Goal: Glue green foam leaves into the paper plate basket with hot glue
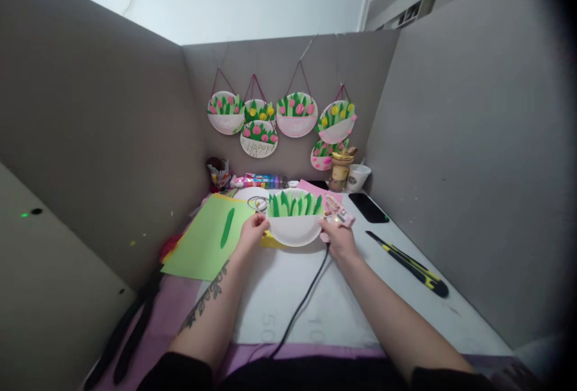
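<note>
Between my two hands is a white paper plate craft (295, 230), a half-plate pocket with light and dark green paper leaves (293, 205) standing up out of it. My left hand (253, 230) pinches its left edge, and my right hand (339, 239) grips the right edge. Just beyond my right hand lies a pink glue gun (341, 213); a black cord (301, 304) runs from near that hand toward me. Left of my left hand, a dark green paper leaf (228, 227) rests on light green paper sheets (193, 247).
A yellow-black box cutter (412, 266) and a dark phone (368, 207) lie on the right. Finished flower plates (297, 125) hang on the grey back panel (288, 60). A white cup (359, 177) and a pen holder (219, 175) stand at the back. Grey side panels flank the table.
</note>
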Tool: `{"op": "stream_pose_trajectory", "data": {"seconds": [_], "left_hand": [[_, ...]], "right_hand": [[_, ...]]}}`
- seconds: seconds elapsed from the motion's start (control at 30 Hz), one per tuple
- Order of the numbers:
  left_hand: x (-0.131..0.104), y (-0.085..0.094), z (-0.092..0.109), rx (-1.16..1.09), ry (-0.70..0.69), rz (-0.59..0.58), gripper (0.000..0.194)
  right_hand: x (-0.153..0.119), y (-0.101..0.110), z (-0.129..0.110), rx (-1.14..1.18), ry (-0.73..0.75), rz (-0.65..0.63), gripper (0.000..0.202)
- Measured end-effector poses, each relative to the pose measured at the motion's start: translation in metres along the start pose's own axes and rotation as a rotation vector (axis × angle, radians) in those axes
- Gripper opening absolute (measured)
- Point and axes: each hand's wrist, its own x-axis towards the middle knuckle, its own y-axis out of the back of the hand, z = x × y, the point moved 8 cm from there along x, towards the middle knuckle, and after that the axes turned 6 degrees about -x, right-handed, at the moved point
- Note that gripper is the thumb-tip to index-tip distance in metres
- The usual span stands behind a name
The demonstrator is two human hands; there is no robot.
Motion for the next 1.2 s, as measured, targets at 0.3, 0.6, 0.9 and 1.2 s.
{"op": "stream_pose_trajectory", "data": {"seconds": [0.3,0.6,0.9,1.2], "left_hand": [[0.011,0.115,0.022,0.638,-0.087,0.466,0.008],[0.021,0.176,-0.011,0.543,0.123,0.561,0.034],[0.021,0.176,0.013,0.643,0.043,0.611,0.008],[0.02,0.154,0.025,0.192,-0.033,0.511,0.024]], "right_hand": [[0.013,0.013,0.011,0.068,-0.004,0.081,0.044],[0.009,0.01,0.01,0.032,-0.013,0.061,0.041],[0.0,0.005,-0.002,0.048,0.021,0.042,0.041],[-0.002,0.001,-0.001,0.016,0.028,0.001,0.042]]}}
